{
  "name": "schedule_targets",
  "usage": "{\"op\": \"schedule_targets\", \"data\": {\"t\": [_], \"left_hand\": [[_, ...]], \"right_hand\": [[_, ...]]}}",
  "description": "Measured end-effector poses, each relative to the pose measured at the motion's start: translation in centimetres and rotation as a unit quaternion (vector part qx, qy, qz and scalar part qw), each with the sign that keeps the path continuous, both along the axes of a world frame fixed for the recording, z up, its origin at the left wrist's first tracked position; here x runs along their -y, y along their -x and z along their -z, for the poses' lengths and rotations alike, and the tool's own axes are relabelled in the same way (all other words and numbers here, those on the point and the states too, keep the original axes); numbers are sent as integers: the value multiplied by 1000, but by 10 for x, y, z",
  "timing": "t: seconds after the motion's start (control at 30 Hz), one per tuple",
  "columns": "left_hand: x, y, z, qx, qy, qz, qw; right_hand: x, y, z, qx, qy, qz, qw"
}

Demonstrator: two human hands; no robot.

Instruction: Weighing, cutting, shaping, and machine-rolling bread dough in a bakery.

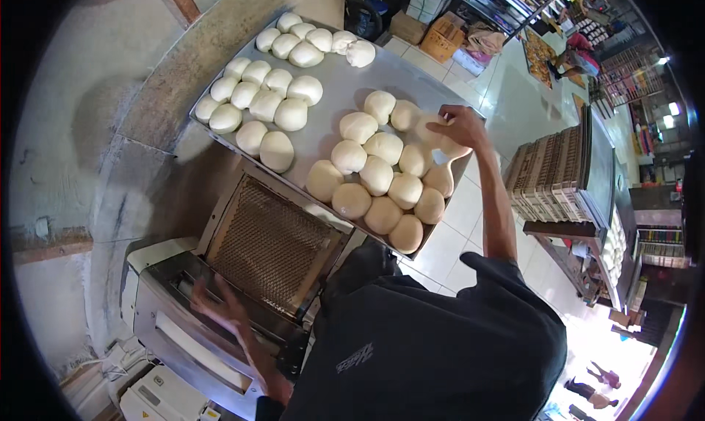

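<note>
At the far right edge of a metal tray (330, 91), the fingers of my right hand (464, 127) curl over a pale dough ball (432, 129) and grip it. A small whitish patch (439, 157) shows just below that hand; I cannot tell what it is. Several more dough balls (382, 148) sit close together around it. My left hand (220, 307), smeared a little by motion, hovers over a metal machine (176, 274) with rollers, fingers stretched apart and nothing visible in them.
Other dough groups (264, 91) lie on the tray's left side. A mesh-patterned panel (268, 237) adjoins the machine, below the tray. A wall (132, 164) borders the left. Stacked crates (551, 171) stand at right, cardboard boxes (443, 38) beyond the tray. Another person (576, 57) is far off.
</note>
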State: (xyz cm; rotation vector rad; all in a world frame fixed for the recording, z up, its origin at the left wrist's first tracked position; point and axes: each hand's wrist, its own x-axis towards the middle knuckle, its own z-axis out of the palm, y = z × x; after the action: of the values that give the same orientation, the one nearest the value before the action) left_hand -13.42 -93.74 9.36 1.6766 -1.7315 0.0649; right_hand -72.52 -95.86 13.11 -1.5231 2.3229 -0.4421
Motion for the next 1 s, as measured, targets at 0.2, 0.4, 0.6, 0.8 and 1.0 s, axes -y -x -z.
{"op": "schedule_targets", "data": {"t": [0.2, 0.4, 0.6, 0.8, 1.0], "left_hand": [[5, 124, -57, -464, -204, 287, 813], [1, 190, -76, -482, -194, 407, 751], [-27, 111, -97, -676, -128, 207, 695], [-77, 8, -104, -520, 45, -126, 844], [-186, -65, -127, -601, 270, -244, 712]], "right_hand": [[-10, -102, -139, -5, 17, -52, 998], [4, -200, -137, 198, 13, -346, 917], [11, -292, -100, 528, 48, -403, 746], [38, -379, -48, 694, -109, -426, 570], [58, -502, -75, 774, -102, -280, 558]]}}
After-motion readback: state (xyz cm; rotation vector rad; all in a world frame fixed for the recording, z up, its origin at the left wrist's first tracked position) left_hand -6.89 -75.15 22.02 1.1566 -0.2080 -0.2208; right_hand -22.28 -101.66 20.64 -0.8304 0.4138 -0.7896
